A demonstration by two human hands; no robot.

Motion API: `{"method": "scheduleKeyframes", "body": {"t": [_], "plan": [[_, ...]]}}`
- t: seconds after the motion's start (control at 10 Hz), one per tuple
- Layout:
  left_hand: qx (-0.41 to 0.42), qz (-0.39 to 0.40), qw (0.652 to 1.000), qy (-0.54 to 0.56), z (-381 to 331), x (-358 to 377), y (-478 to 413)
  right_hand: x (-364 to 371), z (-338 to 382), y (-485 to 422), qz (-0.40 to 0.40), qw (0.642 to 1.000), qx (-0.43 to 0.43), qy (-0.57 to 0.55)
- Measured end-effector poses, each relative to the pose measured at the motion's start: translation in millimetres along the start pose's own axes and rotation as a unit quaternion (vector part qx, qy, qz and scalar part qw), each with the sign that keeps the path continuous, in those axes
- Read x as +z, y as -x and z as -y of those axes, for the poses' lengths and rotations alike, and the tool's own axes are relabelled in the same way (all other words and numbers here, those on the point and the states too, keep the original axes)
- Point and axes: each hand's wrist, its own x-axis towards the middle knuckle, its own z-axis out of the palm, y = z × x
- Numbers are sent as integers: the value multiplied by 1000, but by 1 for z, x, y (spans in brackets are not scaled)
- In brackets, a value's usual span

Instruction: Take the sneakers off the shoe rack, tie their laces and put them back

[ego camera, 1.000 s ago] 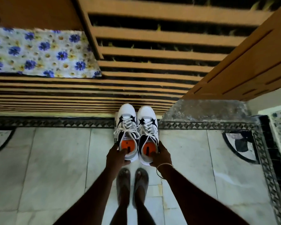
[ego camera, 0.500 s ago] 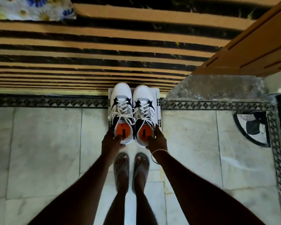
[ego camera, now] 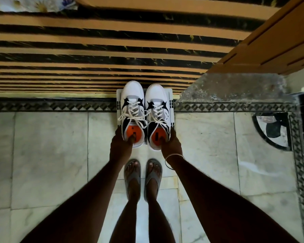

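Sneakers [ego camera: 144,106] now over white tray [ego camera: 118,99]

The sneakers [ego camera: 132,95], gripped at the heels by the left hand [ego camera: 120,146] and right hand [ego camera: 171,146], are now farther forward over a white slotted shelf [ego camera: 171,104], unseen a second ago. The floral cloth [ego camera: 33,4] has nearly left view.

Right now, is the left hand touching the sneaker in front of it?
Touching. The head view shows the left hand gripping the left sneaker at its heel, with the thumb tucked inside over the orange insole.
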Motion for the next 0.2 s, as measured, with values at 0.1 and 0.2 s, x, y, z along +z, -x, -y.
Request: {"method": "scheduleKeyframes", "body": {"t": [0.1, 0.2], "plan": [[4, -77, 996, -44, -16, -7, 9, -7, 9, 11, -58, 995, -59, 53], [53, -97, 993, -48, -39, -17, 17, -21, 29, 22, -75, 992, -98, 36]]}}
